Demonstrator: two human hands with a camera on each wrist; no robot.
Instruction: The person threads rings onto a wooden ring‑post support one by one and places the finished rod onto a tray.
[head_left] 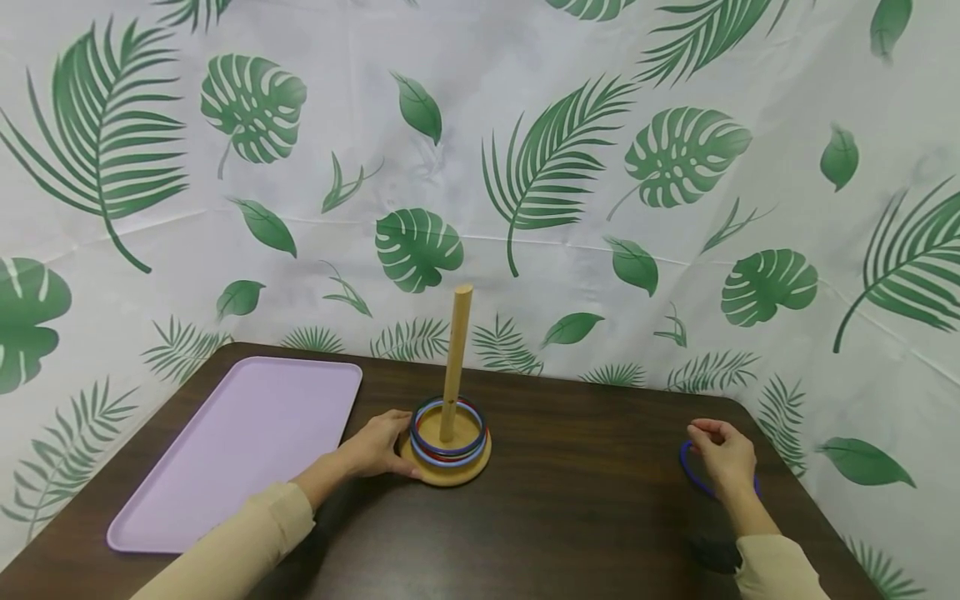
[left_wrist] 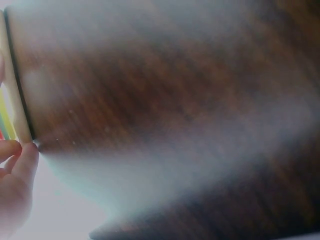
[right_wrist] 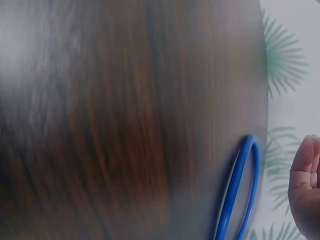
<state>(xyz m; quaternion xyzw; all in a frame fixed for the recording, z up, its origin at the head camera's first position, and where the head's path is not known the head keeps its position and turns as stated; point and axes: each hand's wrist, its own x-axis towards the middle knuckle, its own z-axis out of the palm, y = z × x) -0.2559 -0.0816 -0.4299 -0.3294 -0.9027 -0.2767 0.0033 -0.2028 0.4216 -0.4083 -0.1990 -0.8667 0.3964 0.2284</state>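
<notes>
A wooden peg stand (head_left: 457,358) stands upright on the table, its round base carrying several stacked rings (head_left: 444,459) in blue, red and dark colours. My left hand (head_left: 375,444) holds the left side of that base, thumb at the front and fingers farther back. In the left wrist view the fingertips (left_wrist: 26,155) touch the base's edge (left_wrist: 17,85). On the right, a blue ring (head_left: 692,473) lies on the table, partly hidden by my right hand (head_left: 729,462). That hand hovers over it with loosely bent fingers; the right wrist view shows the ring (right_wrist: 231,195) apart from the fingers.
A lilac tray (head_left: 247,442) lies on the left of the dark wooden table (head_left: 585,500). Behind the table hangs a white cloth (head_left: 555,283) with green leaves. A dark shadowy patch (head_left: 712,554) shows beneath the right wrist.
</notes>
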